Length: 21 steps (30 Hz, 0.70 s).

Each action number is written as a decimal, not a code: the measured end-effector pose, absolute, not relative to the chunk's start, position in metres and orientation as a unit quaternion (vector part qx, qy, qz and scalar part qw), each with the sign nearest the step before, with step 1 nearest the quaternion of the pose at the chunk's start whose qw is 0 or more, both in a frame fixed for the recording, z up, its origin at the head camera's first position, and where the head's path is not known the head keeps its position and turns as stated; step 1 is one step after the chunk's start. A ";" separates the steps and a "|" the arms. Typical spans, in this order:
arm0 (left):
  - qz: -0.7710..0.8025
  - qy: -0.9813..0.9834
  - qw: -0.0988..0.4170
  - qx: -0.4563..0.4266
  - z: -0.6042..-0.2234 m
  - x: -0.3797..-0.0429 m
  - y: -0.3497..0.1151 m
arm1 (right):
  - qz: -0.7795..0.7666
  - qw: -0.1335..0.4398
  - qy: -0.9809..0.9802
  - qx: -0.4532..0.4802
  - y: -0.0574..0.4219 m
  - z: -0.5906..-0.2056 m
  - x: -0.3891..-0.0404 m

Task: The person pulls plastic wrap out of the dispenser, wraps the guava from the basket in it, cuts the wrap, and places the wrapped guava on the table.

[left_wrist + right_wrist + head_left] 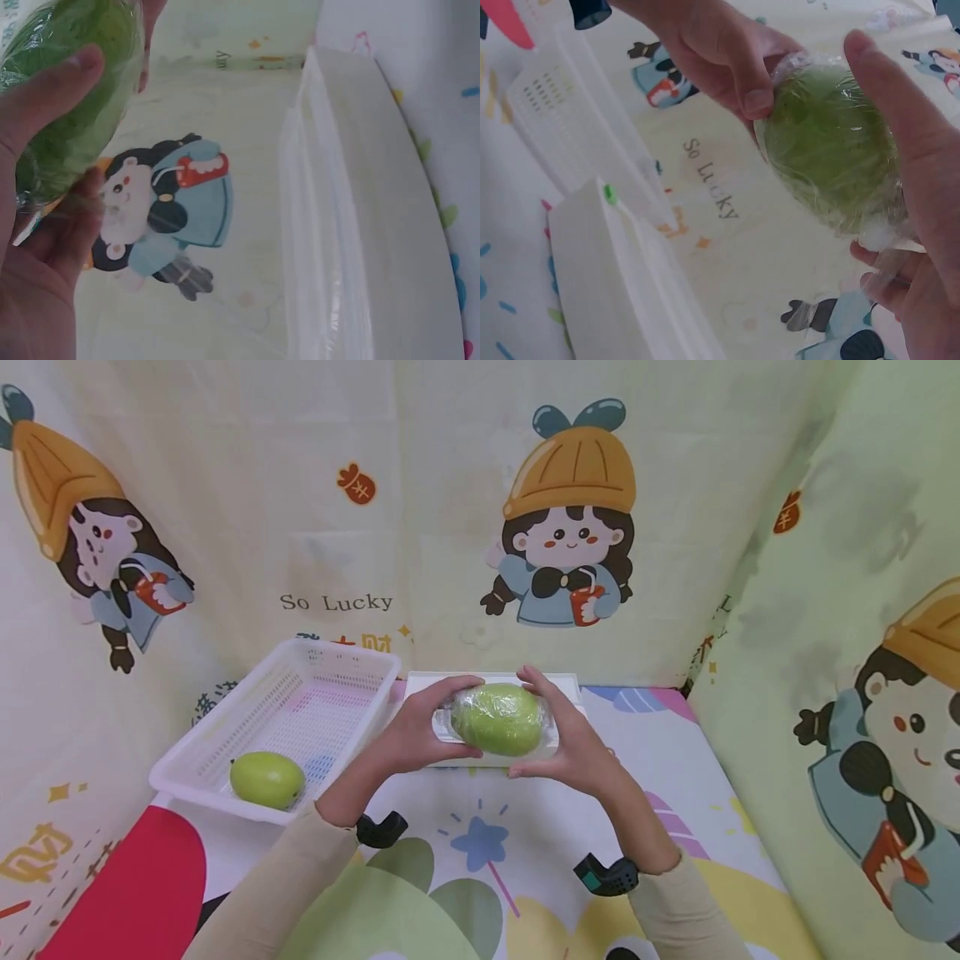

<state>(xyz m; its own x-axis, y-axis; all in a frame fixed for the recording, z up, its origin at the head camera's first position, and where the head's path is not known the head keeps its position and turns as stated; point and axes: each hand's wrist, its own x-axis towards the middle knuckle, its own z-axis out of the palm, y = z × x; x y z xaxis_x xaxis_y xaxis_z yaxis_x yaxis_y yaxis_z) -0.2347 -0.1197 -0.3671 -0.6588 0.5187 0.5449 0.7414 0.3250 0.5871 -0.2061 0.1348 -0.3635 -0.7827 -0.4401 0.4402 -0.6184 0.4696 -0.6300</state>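
Note:
A green mango [498,718] wrapped in clear, wrinkled plastic film is held up between both hands. My left hand [420,727] grips its left end, and in the left wrist view the thumb lies across the film. Around the other end curls my right hand [573,747], with fingers above and thumb below in the head view. Crinkled film bunches at the ends of the wrapped mango [829,142]. Behind and below the hands stands a white box [567,680], partly hidden by them.
A white perforated plastic basket [213,727] stands at the left, with an unwrapped green mango [267,780] inside. The table has a cartoon-print cover [420,935]. Printed cloth walls [442,510] rise at the back and both sides.

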 end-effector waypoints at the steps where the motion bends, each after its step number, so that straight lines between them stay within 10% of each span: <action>1: -0.419 -0.800 0.146 -0.403 -0.370 -0.235 -0.119 | 0.415 0.102 -0.851 0.306 0.135 -0.366 -0.207; 8: -0.363 -0.787 0.218 -0.449 -0.383 -0.234 -0.114 | 0.416 0.095 -0.859 0.284 0.133 -0.381 -0.213; 21: -0.397 -0.843 0.036 -0.361 -0.393 -0.241 -0.119 | 0.347 0.162 -0.863 0.330 0.129 -0.399 -0.211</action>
<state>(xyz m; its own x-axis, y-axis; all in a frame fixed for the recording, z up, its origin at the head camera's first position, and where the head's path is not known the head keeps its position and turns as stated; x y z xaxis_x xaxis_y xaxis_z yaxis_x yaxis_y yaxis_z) -0.2407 -0.1193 -0.3931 -0.7370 0.5797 0.3475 0.6373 0.4246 0.6431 -0.2114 0.1285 -0.3988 -0.7300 -0.4562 0.5089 -0.6816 0.5412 -0.4924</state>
